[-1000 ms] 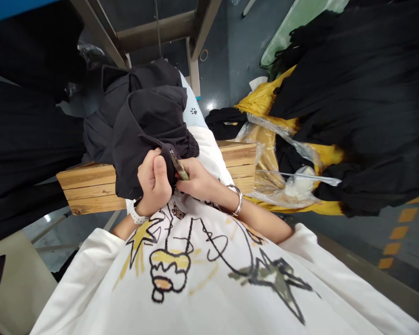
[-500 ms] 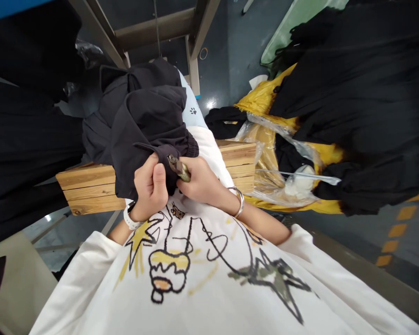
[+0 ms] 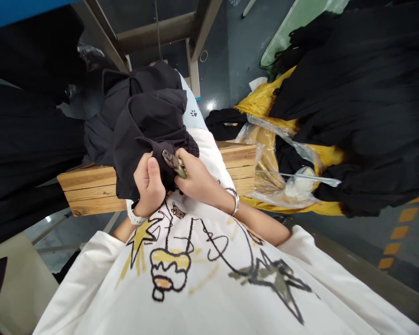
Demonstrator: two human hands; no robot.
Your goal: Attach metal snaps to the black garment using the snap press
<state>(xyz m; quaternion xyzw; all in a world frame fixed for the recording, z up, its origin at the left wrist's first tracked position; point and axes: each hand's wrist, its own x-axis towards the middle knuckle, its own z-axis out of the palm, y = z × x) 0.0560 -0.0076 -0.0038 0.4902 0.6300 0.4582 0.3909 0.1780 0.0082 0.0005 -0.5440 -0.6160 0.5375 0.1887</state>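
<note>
A dark, nearly black garment (image 3: 143, 114) lies bunched over my lap, with a gathered elastic edge (image 3: 192, 145) at its right side. My left hand (image 3: 150, 184) is closed on a fold of this cloth, thumb on top. Close beside it, my right hand (image 3: 197, 179) grips a small worn metal tool, which looks like thread snips (image 3: 173, 163). The blunt metal end points up and left, over the cloth by my left thumb. The fingers beneath the tool are hidden, and I cannot tell whether its tip touches the fabric.
A slatted wooden box or bench (image 3: 91, 190) shows on both sides of my lap. Dark cloth hangs at the left (image 3: 28, 135). On the right are a large dark cloth pile (image 3: 363, 102), yellow fabric (image 3: 261, 100) and clear plastic (image 3: 265, 186). A metal frame (image 3: 157, 32) stands ahead.
My right hand and the tool have shifted slightly left and up, and the tool has turned a little. My left hand keeps its hold on the cloth.
</note>
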